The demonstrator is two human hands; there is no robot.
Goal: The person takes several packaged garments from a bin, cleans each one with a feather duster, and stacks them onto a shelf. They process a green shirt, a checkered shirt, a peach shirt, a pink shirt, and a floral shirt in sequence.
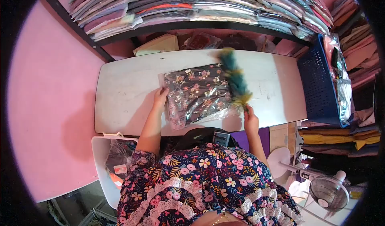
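A folded dark floral garment in a clear plastic bag (196,91) lies on the white table in front of me. My left hand (161,97) grips the bag's left edge, thumb on top. In my right hand (250,118) is a feather duster (234,75), closed in at its lower end. Its blurred green and yellow feathers point away from me and overlap the right side of the bag.
The white table (124,85) meets a pink wall at left. Shelves of bagged, folded clothes (192,7) rise behind it. At right stand a blue basket (321,85) and a fan (329,192). A white bin (102,154) holds bagged items near my left side.
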